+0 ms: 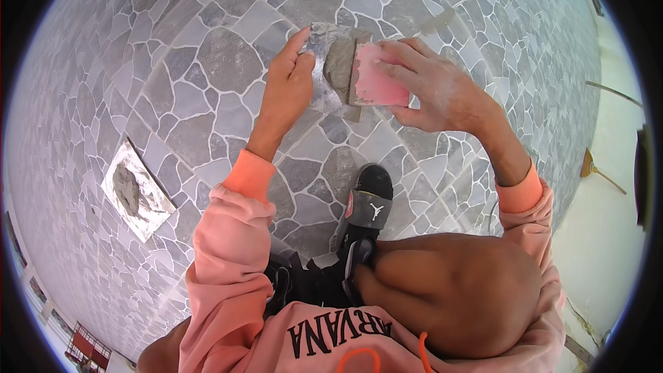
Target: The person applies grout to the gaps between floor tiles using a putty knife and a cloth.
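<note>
My left hand (286,86) is closed on the left edge of a thin silvery plate (320,86), its index finger along the edge. A lump of wet grey mortar (338,65) lies on that plate. My right hand (445,90) grips a pink flat spreader (376,83), fingers on its top and thumb at its lower edge. The spreader's left edge is coated with grey paste and meets the mortar. Both tools are held above the floor, in front of my foot.
Grey stone-patterned tiles (228,62) with pale joints cover the floor. To the left lies a white board (155,204) bearing a grey mortar heap (126,188). My sandalled foot (369,204) is just below the tools. A broom (588,164) rests by the pale wall (587,235) at right.
</note>
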Demonstrator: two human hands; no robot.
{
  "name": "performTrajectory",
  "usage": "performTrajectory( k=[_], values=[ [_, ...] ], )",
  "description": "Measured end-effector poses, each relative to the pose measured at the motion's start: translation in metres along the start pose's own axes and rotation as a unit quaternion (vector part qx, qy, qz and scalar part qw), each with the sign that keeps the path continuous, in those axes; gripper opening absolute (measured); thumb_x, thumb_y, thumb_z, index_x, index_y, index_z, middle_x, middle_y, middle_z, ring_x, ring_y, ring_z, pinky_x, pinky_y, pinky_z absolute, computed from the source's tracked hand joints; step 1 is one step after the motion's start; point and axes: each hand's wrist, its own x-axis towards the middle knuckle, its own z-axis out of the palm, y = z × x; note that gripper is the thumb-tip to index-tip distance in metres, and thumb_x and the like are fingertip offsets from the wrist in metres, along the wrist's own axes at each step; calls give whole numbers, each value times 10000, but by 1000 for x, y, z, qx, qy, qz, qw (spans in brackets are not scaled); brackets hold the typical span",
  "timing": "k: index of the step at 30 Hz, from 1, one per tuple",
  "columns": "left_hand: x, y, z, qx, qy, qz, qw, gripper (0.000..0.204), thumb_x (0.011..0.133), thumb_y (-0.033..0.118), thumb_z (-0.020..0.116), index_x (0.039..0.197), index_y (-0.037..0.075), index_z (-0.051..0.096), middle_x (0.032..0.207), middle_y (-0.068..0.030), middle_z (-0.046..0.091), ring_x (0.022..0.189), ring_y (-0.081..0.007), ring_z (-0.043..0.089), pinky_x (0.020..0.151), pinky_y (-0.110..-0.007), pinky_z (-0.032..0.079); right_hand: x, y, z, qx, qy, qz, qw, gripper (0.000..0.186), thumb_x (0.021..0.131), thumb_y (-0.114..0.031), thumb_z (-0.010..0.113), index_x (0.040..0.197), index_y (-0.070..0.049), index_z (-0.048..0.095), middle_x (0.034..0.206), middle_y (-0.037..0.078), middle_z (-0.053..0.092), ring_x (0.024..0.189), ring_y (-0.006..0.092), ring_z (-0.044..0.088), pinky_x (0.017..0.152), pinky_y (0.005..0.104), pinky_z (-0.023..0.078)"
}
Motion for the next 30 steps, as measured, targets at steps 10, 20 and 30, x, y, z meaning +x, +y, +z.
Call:
performTrajectory(
  k=[10,20,30],
  values=[
    [11,-20,-6,-20,37,25,999,442,930,114,440,1347,-32,466,825,10,531,674,-52,424,612,-216,381,-47,82,22,157,-70,237,956,511,764,-204,687,1221,-3,577,1248,161,564,1057,308,582,914,350,475],
    [6,-25,-16,-64,31,-32,997,438,955,66,399,1375,-56,416,1295,-118,538,1153,-161,526,1007,-277,381,-84,210,52,86,3,340,936,534,797,-312,664,1234,-16,580,1224,155,585,1032,285,602,909,351,473],
    [-3,-23,-17,-87,47,-56,993,454,949,80,418,1377,-72,409,1325,-138,517,1191,-173,504,1025,-281,362,-72,257,65,-67,-39,294,953,517,783,-335,658,1237,-94,598,1262,176,553,1132,342,551,982,389,437]
  ],
)
